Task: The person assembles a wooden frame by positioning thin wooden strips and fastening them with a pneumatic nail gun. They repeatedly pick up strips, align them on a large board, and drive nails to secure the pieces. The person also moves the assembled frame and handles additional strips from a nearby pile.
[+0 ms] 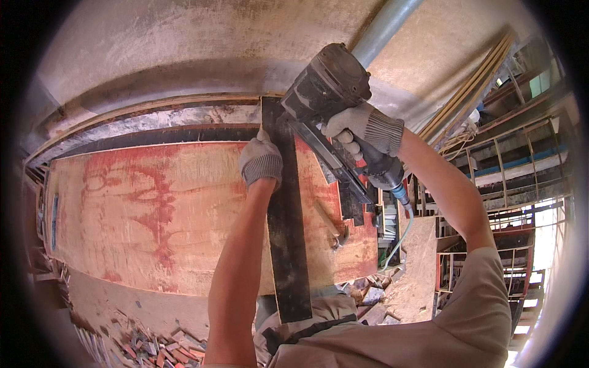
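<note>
My left hand (261,162), in a grey knit glove, is closed at the left edge of a long black plank (289,239). Most of its fingers are hidden from view. The plank lies crosswise over a red-stained plywood sheet (165,208), its near end reaching my lap. Wrapped round the handle of a black nail gun (325,86) is my gloved right hand (363,134). The gun's head is over the plank's far end, its nose hidden. A blue fitting joins a thin air hose (407,236) to the handle.
On the plywood, right of the plank, lie a hammer (331,224) and a dark notched offcut (350,205). Wood scraps (165,349) litter the floor. Long battens (469,86) lean at the right, near stacked framed panels (509,165). A grey pipe (386,30) stands by the wall.
</note>
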`<action>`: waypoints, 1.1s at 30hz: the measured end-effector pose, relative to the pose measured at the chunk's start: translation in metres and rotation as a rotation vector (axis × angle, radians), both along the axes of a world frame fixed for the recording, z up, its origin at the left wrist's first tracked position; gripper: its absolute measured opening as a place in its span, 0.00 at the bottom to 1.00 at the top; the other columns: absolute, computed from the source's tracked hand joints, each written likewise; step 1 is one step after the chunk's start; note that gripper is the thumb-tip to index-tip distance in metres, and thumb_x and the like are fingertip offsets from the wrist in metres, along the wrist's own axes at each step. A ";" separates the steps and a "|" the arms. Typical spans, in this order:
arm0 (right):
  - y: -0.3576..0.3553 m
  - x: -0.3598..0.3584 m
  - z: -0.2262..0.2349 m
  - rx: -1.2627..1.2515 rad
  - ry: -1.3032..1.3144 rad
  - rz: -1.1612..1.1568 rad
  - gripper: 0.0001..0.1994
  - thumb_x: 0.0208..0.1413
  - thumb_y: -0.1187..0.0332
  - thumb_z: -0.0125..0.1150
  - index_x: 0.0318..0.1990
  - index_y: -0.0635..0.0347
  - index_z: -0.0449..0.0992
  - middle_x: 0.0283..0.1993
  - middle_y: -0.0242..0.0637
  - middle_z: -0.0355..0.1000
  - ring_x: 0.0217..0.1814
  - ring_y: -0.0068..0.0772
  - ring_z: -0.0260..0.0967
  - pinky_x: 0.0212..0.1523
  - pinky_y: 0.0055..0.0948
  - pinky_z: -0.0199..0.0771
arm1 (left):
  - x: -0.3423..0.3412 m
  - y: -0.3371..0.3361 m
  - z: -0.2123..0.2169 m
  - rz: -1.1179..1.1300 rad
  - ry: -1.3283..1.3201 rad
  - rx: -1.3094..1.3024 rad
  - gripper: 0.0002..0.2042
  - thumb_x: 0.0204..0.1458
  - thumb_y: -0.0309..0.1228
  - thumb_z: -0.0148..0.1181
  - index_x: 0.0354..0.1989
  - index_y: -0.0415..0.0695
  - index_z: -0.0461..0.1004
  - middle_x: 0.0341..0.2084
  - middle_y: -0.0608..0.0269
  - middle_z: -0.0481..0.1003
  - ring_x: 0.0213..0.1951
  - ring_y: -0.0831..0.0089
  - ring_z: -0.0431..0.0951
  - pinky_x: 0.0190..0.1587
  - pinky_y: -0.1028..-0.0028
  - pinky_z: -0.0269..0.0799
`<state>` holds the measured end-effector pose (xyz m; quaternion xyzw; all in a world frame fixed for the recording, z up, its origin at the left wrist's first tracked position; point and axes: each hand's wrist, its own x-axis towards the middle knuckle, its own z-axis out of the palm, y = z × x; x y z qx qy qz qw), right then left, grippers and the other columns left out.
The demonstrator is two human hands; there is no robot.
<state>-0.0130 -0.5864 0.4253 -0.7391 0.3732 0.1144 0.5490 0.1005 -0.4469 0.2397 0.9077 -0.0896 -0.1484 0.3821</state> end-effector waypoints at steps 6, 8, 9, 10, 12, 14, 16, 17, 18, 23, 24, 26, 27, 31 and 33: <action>-0.002 -0.007 0.004 -0.016 0.022 0.082 0.05 0.51 0.70 0.65 0.30 0.61 0.76 0.15 0.31 0.64 0.12 0.26 0.63 0.13 0.31 0.71 | -0.001 -0.001 0.005 -0.020 -0.049 0.048 0.31 0.69 0.49 0.34 0.44 0.33 0.80 0.43 0.35 0.79 0.50 0.40 0.79 0.55 0.50 0.73; -0.002 -0.018 0.006 0.001 -0.036 0.075 0.06 0.53 0.68 0.65 0.30 0.61 0.77 0.15 0.31 0.65 0.12 0.24 0.64 0.14 0.30 0.72 | -0.002 -0.001 0.005 -0.011 -0.048 0.050 0.31 0.69 0.49 0.33 0.44 0.34 0.81 0.43 0.35 0.79 0.50 0.40 0.79 0.55 0.50 0.73; -0.003 -0.026 0.008 0.012 -0.040 0.091 0.06 0.53 0.68 0.65 0.31 0.61 0.77 0.16 0.30 0.65 0.12 0.24 0.64 0.15 0.29 0.72 | -0.002 -0.001 0.005 -0.001 -0.041 0.044 0.32 0.69 0.49 0.33 0.43 0.34 0.81 0.43 0.35 0.79 0.50 0.40 0.79 0.55 0.50 0.73; -0.003 -0.038 0.008 -0.006 -0.041 0.084 0.06 0.54 0.68 0.65 0.32 0.61 0.78 0.16 0.30 0.66 0.13 0.23 0.64 0.15 0.29 0.72 | -0.003 -0.001 0.005 0.008 -0.033 0.034 0.32 0.69 0.49 0.33 0.43 0.34 0.81 0.43 0.35 0.79 0.50 0.40 0.79 0.55 0.50 0.73; -0.003 -0.069 0.004 -0.098 0.057 0.070 0.08 0.55 0.67 0.64 0.39 0.60 0.78 0.16 0.27 0.66 0.13 0.20 0.65 0.19 0.27 0.74 | -0.003 -0.001 0.006 -0.051 -0.084 0.031 0.32 0.68 0.50 0.33 0.42 0.34 0.81 0.42 0.35 0.79 0.50 0.40 0.79 0.55 0.51 0.73; -0.003 -0.111 -0.005 -0.003 -0.076 0.077 0.08 0.54 0.65 0.64 0.30 0.60 0.76 0.15 0.28 0.66 0.14 0.20 0.66 0.17 0.25 0.72 | -0.002 -0.001 0.007 -0.051 -0.095 0.043 0.33 0.68 0.50 0.33 0.42 0.35 0.82 0.43 0.35 0.79 0.50 0.39 0.79 0.55 0.51 0.73; -0.004 -0.155 -0.026 0.040 -0.040 0.068 0.09 0.55 0.62 0.63 0.30 0.57 0.77 0.18 0.27 0.67 0.18 0.20 0.66 0.21 0.26 0.73 | -0.002 -0.002 0.008 -0.021 -0.057 0.077 0.33 0.68 0.51 0.32 0.42 0.36 0.82 0.43 0.36 0.79 0.50 0.39 0.79 0.55 0.51 0.73; -0.001 -0.177 -0.044 0.075 0.022 0.011 0.09 0.56 0.62 0.63 0.29 0.57 0.77 0.19 0.28 0.68 0.19 0.19 0.66 0.21 0.25 0.72 | -0.001 -0.003 0.007 -0.016 -0.087 0.078 0.33 0.68 0.51 0.32 0.42 0.37 0.82 0.43 0.35 0.79 0.50 0.39 0.79 0.55 0.50 0.73; 0.001 -0.199 -0.062 0.142 0.032 -0.025 0.09 0.56 0.63 0.63 0.29 0.56 0.76 0.19 0.28 0.68 0.19 0.18 0.66 0.22 0.25 0.71 | 0.000 -0.003 0.004 -0.027 -0.102 0.081 0.33 0.68 0.51 0.32 0.42 0.37 0.82 0.43 0.35 0.79 0.50 0.39 0.79 0.55 0.50 0.73; 0.031 -0.280 -0.179 0.110 0.047 -0.180 0.12 0.56 0.62 0.65 0.41 0.61 0.79 0.29 0.37 0.78 0.26 0.29 0.74 0.29 0.33 0.75 | 0.006 -0.005 -0.025 -0.063 -0.192 0.097 0.31 0.68 0.49 0.33 0.43 0.35 0.80 0.44 0.34 0.79 0.49 0.37 0.79 0.51 0.48 0.75; 0.041 -0.288 -0.206 -0.080 -0.050 -0.098 0.15 0.56 0.61 0.64 0.45 0.62 0.79 0.33 0.41 0.80 0.30 0.35 0.77 0.33 0.36 0.77 | 0.012 -0.005 -0.032 -0.117 -0.267 0.131 0.30 0.69 0.48 0.33 0.43 0.35 0.80 0.44 0.35 0.79 0.48 0.37 0.79 0.50 0.48 0.76; 0.063 -0.309 -0.259 -0.412 -0.081 0.048 0.20 0.55 0.60 0.64 0.51 0.65 0.76 0.38 0.47 0.81 0.39 0.46 0.80 0.39 0.42 0.78 | 0.030 -0.008 -0.043 -0.436 -0.649 0.610 0.25 0.69 0.45 0.37 0.45 0.38 0.79 0.42 0.41 0.80 0.43 0.40 0.81 0.44 0.52 0.78; 0.073 -0.319 -0.285 -0.428 -0.032 0.069 0.23 0.55 0.60 0.64 0.54 0.65 0.74 0.39 0.50 0.81 0.43 0.50 0.80 0.41 0.44 0.78 | 0.041 -0.009 -0.047 -0.656 -0.840 0.943 0.19 0.67 0.41 0.42 0.47 0.41 0.78 0.40 0.48 0.78 0.39 0.48 0.82 0.41 0.58 0.79; 0.115 -0.322 -0.386 -0.639 0.206 0.276 0.31 0.59 0.61 0.57 0.67 0.67 0.60 0.37 0.53 0.80 0.37 0.51 0.80 0.35 0.48 0.77 | 0.082 -0.019 -0.053 -0.563 -0.620 0.768 0.20 0.66 0.40 0.47 0.55 0.37 0.74 0.43 0.43 0.78 0.46 0.51 0.81 0.48 0.60 0.76; 0.127 -0.318 -0.428 -0.574 0.238 0.306 0.33 0.61 0.61 0.53 0.71 0.67 0.56 0.37 0.55 0.79 0.36 0.51 0.80 0.33 0.48 0.77 | 0.091 -0.024 -0.059 -0.392 -0.493 0.587 0.25 0.66 0.43 0.46 0.59 0.33 0.71 0.46 0.36 0.79 0.53 0.49 0.80 0.56 0.58 0.74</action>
